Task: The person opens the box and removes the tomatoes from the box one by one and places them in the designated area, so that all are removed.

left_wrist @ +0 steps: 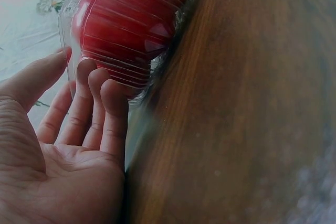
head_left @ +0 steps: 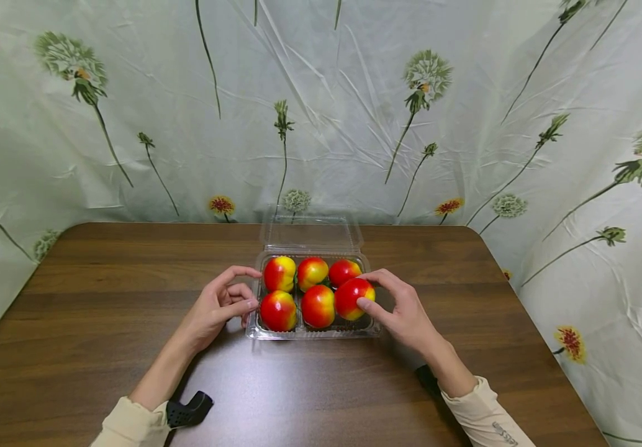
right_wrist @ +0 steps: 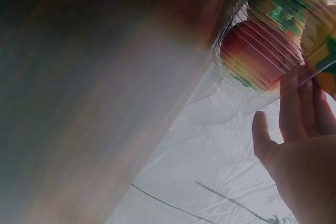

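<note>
A clear plastic clamshell box [head_left: 315, 335] lies on the table with its lid [head_left: 312, 234] folded back. Several glossy red-and-yellow fruits sit in its compartments, among them the front left fruit [head_left: 278, 310] and front middle fruit [head_left: 318, 306]. My right hand [head_left: 405, 310] pinches another fruit [head_left: 352, 299] between thumb and fingers at the front right. That fruit [right_wrist: 321, 45] sits above the box rim in the right wrist view. At the left wall, my left hand [head_left: 217, 307] touches the box with its fingertips; its relaxed fingers [left_wrist: 113, 114] also show in the left wrist view.
The brown wooden table [head_left: 131, 279] has rounded back corners. Behind and to the right hangs a pale cloth [head_left: 349, 124] printed with dandelions. A black wrist mount [head_left: 189, 410] is on the left forearm, another [head_left: 427, 377] on the right.
</note>
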`<action>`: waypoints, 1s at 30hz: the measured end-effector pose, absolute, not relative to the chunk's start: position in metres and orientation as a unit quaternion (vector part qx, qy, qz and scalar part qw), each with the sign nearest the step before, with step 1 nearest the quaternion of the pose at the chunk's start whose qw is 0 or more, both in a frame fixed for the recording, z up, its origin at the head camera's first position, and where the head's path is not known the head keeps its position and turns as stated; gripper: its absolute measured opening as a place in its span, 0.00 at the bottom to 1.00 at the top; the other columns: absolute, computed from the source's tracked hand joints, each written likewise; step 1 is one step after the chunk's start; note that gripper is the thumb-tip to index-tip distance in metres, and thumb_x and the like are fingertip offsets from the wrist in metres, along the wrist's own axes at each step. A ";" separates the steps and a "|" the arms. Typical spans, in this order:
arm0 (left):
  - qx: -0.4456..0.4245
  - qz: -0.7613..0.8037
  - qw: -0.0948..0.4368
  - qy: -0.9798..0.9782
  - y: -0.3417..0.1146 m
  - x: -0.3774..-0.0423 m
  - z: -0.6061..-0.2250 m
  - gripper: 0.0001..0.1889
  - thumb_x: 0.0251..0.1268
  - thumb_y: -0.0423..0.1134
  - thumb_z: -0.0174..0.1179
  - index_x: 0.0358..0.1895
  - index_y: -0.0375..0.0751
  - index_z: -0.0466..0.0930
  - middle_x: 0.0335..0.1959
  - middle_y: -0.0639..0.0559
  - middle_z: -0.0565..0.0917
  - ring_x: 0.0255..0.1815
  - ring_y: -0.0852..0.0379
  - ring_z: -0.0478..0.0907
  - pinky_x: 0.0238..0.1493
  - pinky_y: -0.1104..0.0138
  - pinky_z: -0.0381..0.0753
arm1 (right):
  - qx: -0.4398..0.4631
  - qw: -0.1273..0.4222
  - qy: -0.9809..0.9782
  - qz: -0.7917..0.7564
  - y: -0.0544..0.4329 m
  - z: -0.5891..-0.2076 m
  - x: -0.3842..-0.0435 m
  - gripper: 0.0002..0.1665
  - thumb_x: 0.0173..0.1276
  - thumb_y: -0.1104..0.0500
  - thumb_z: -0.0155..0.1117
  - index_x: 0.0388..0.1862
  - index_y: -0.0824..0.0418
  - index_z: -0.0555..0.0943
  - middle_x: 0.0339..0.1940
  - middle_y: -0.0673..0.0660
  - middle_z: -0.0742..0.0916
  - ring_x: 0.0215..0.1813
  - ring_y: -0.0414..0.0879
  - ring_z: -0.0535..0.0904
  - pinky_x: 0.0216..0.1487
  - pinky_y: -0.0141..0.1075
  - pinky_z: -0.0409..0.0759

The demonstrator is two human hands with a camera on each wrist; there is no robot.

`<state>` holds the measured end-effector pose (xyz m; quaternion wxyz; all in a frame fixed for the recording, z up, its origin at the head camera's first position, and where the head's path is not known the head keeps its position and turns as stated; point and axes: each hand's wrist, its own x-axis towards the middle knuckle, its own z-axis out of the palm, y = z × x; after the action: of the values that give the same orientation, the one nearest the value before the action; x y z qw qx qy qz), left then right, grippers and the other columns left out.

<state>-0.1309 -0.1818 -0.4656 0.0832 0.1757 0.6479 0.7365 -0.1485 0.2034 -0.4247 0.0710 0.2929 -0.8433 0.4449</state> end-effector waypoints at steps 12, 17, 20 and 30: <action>0.177 0.734 0.082 0.651 -0.181 -0.130 -0.464 0.24 0.73 0.24 0.60 0.69 0.33 0.68 0.34 0.52 0.88 0.25 0.50 0.79 0.29 0.65 0.85 | 0.241 0.057 -0.805 0.540 0.205 -0.421 -0.147 0.25 0.68 0.63 0.74 0.63 0.54 0.81 0.59 0.53 0.84 0.59 0.47 0.83 0.64 0.34 0.82; 0.181 0.735 0.082 0.648 -0.182 -0.131 -0.464 0.24 0.72 0.23 0.60 0.68 0.32 0.68 0.34 0.52 0.88 0.25 0.51 0.79 0.28 0.65 0.85 | 0.232 0.076 -0.788 0.565 0.206 -0.420 -0.148 0.31 0.64 0.65 0.76 0.65 0.53 0.80 0.63 0.52 0.82 0.63 0.48 0.81 0.64 0.33 0.83; 0.177 0.732 0.083 0.653 -0.182 -0.131 -0.465 0.24 0.73 0.24 0.60 0.68 0.33 0.68 0.35 0.52 0.88 0.26 0.51 0.79 0.29 0.65 0.85 | 0.226 0.090 -0.783 0.573 0.208 -0.420 -0.149 0.32 0.62 0.66 0.78 0.65 0.52 0.80 0.63 0.50 0.81 0.63 0.49 0.81 0.63 0.35 0.84; 0.187 0.734 0.083 0.648 -0.183 -0.132 -0.466 0.24 0.73 0.23 0.59 0.69 0.32 0.68 0.35 0.51 0.88 0.25 0.50 0.79 0.29 0.65 0.85 | 0.195 0.139 -0.794 0.559 0.217 -0.418 -0.157 0.34 0.60 0.65 0.80 0.66 0.51 0.82 0.64 0.49 0.83 0.61 0.48 0.79 0.61 0.34 0.84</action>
<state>-0.1315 -0.1829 -0.4661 0.0834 0.1866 0.6477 0.7340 -0.1574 0.2166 -0.4185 0.1391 0.1949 -0.7938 0.5590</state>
